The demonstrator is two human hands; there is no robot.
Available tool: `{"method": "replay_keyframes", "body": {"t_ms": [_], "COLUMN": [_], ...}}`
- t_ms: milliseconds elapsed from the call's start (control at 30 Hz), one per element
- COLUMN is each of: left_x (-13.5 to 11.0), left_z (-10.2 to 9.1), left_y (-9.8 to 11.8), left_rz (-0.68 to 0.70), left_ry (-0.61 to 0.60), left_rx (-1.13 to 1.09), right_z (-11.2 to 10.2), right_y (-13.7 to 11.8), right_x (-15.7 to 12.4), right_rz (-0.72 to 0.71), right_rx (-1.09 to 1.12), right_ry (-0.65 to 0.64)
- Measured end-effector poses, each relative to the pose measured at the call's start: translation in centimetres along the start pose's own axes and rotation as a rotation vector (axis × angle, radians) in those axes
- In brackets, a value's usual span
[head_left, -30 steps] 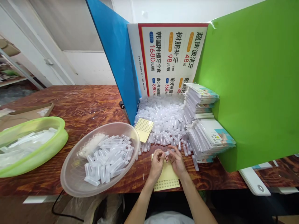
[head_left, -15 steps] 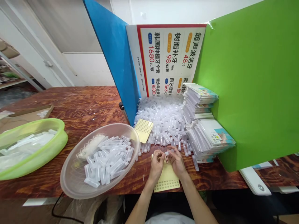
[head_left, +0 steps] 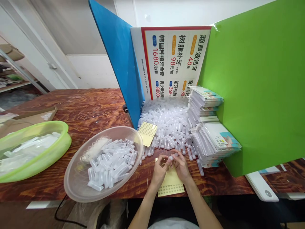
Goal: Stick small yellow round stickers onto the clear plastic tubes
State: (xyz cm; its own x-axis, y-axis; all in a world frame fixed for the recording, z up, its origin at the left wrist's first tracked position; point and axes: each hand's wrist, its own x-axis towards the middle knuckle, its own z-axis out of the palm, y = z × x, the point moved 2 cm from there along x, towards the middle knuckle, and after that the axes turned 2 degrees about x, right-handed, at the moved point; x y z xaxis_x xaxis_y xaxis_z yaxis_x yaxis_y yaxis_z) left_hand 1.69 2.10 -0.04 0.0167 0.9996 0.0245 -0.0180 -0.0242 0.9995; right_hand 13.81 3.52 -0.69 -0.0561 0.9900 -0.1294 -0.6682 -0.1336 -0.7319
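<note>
Both hands meet above a yellow sticker sheet [head_left: 171, 187] at the table's front edge. My right hand [head_left: 182, 167] grips a small translucent plastic tube [head_left: 175, 155] between thumb and fingers. With thumb and forefinger pinched at the tube's left end, my left hand [head_left: 160, 170] touches it too; whether a sticker lies under those fingertips is too small to tell. Just beyond the hands spreads a large heap of similar tubes [head_left: 166, 121]. A second yellow sticker sheet [head_left: 147, 133], with rows of small dots, lies on the heap's left edge.
Left of the hands, a clear plastic basket [head_left: 71, 187] holds many tubes. A lime-green basin [head_left: 64, 140] stands farther left. Stacks of printed cards [head_left: 214, 136] lean by the green panel [head_left: 257, 89]. A blue panel [head_left: 116, 47] and a printed price board [head_left: 176, 57] enclose the heap.
My left fingers have shifted slightly along the tube, and its left end is now more covered. The whole view has moved a little; the baskets and heap stay put.
</note>
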Motion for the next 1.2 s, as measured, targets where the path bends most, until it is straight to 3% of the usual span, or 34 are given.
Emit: {"method": "replay_keyframes", "body": {"t_ms": [267, 467, 567, 667, 733, 800, 900, 1000, 1100, 1200], "left_x": [0.1, -0.3, -0.5, -1.3, -2.4, -3.8, -6.0, -7.1, -6.5, -5.7], "left_z": [-0.9, -1.0, -1.2, -1.7, -2.1, -2.9, -5.6, -10.4, -15.9, -18.7], "left_y": [1.8, 2.0, 1.4, 1.2, 1.9, 3.5, 7.3, 11.0, 12.9, 13.5], "left_rz": [0.068, 0.155, 0.138, 0.036, 0.015, 0.095, 0.388, 0.603, 0.519, 0.586], "left_ry": [-0.083, 0.028, 0.068, 0.022, -0.021, -0.018, 0.105, 0.374, 0.649, 0.708], "left_rx": [-0.011, 0.110, 0.147, 0.082, 0.094, 0.239, 0.585, 0.885, 1.184, 1.340], "right_z": [0.1, 0.2, 0.4, 0.7, 1.2, 1.7, 1.7, 0.1, -1.8, -2.7], "right_y": [-0.2, 0.4, 1.0, 1.3, 1.2, 0.8, -0.8, -2.8, -3.7, -3.6], "right_x": [-0.5, -0.5, -1.0, -2.0, -2.7, -3.1, -2.7, -0.8, 1.2, 2.3], "right_rz": [-0.033, -0.037, -0.072, -0.172, -0.209, -0.228, -0.351, -0.528, -0.573, -0.487], "right_rx": [-0.048, -0.082, -0.194, -0.366, -0.476, -0.579, -0.794, -1.045, -1.347, -1.654], "right_ry": [-0.105, -0.132, -0.164, -0.142, -0.143, -0.209, -0.258, -0.039, 0.150, 0.158]}}
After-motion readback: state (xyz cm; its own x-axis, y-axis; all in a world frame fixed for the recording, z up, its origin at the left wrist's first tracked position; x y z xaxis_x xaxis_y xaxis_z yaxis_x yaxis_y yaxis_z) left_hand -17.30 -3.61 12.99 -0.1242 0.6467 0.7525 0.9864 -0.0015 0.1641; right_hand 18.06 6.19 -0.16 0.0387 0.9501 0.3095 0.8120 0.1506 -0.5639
